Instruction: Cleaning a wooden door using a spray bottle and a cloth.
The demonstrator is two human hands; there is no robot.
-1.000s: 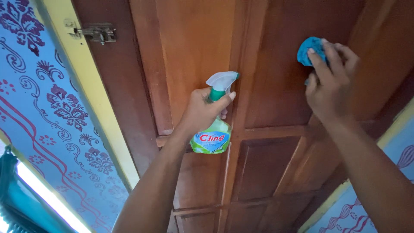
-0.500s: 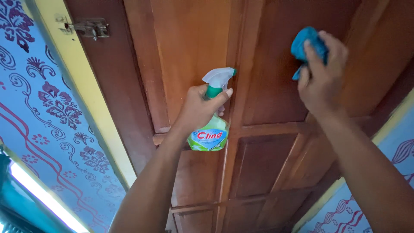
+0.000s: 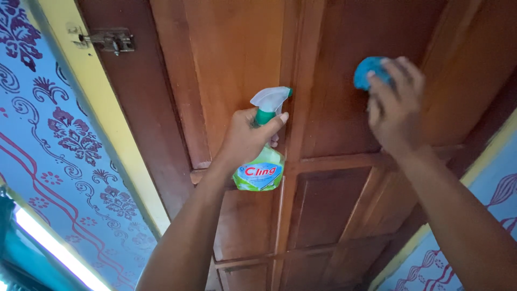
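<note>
My left hand (image 3: 245, 137) grips a spray bottle (image 3: 262, 168) of green liquid with a white trigger head, its nozzle facing a panelled brown wooden door (image 3: 237, 48). My right hand (image 3: 396, 110) presses a crumpled blue cloth (image 3: 367, 71) flat against an upper door panel, to the right of the bottle. Most of the cloth is hidden under my fingers. Both forearms reach up from the bottom of the view.
A metal sliding latch (image 3: 107, 40) sits at the door's upper left edge. A yellow door frame (image 3: 116, 134) borders the door, with a blue wall (image 3: 48, 140) patterned in purple flowers beside it. More patterned wall (image 3: 484, 215) shows at the right.
My right hand has slid the blue cloth leftward and a little down over the panel. The left hand and bottle have stayed roughly where they were.
</note>
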